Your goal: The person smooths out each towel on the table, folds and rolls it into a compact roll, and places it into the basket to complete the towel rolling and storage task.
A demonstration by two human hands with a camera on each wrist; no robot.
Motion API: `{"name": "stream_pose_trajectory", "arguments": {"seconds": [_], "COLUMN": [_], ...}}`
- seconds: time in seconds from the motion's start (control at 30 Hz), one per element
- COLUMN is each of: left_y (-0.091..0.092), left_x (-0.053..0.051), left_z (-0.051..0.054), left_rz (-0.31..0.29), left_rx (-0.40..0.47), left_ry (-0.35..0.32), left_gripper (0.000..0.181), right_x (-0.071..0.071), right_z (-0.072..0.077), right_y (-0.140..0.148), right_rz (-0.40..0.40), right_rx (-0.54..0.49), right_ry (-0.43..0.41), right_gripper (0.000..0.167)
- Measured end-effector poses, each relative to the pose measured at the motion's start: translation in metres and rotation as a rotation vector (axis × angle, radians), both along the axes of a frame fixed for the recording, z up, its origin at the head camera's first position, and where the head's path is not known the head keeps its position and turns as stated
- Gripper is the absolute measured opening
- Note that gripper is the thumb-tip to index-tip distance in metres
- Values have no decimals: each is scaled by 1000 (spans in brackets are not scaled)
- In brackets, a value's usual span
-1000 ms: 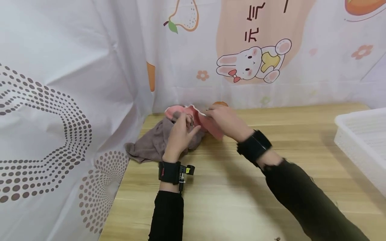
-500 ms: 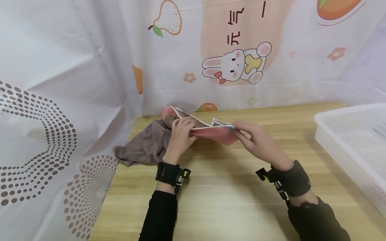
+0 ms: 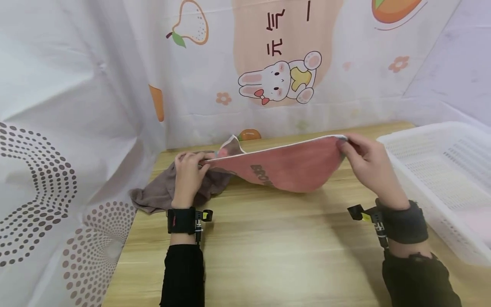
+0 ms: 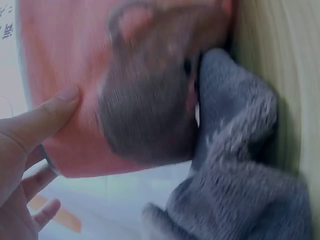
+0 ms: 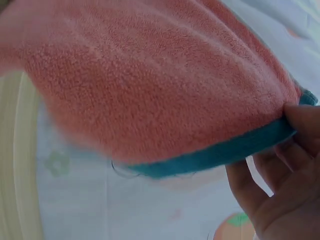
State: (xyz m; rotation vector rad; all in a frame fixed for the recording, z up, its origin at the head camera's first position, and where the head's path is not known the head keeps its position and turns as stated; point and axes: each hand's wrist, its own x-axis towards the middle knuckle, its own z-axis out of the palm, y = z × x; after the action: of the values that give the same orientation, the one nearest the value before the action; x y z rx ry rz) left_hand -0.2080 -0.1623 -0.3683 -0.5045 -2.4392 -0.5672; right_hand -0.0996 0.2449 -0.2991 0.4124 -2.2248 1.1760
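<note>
While the left hand (image 3: 189,175) pinched the towel (image 3: 295,164) near one corner and the right hand (image 3: 368,160) another, spreading it seemed the step; its sag probably called for an even pull. Lettered side facing the head view, its long axis rose rightward above the tabletop (image 3: 268,247), near the cloth (image 3: 159,187).

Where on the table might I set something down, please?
The widest bare patch of table lies this side of the pink towel, between the left sleeve and right sleeve. A narrower strip separates the left sleeve from the dotted sheet. The left hand and brown cloth crowd the far left; the white basket, the right.
</note>
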Motion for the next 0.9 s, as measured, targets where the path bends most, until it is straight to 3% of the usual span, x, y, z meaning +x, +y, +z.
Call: {"name": "stream_pose_trajectory", "arguments": {"seconds": [0.17,0.27,0.47,0.6,0.77,0.9], "left_y": [-5,-7,-12,-20,-28,-35], "left_x": [6,10,25,44,75,105], "left_z": [4,6,18,38,71,96], "left_rz": [60,63,16,-42,-100,-141], "left_rx": [-44,-42,17,129,216,263], "left_ry": [70,87,116,133,158,174], "left_gripper": [15,12,8,13,13,15], "right_x": [6,10,23,33,56,75], "right_z": [-3,-6,-4,10,32,39], "right_y": [23,36,57,63,67,77], "right_rz": [-167,-242,-260,-277,-360,-276], "right_rx": [-78,-113,-159,-196,-245,-430], "right_ry": [-71,-98,-82,-55,-23,-24], "right_gripper": [19,23,16,11,10,16]}}
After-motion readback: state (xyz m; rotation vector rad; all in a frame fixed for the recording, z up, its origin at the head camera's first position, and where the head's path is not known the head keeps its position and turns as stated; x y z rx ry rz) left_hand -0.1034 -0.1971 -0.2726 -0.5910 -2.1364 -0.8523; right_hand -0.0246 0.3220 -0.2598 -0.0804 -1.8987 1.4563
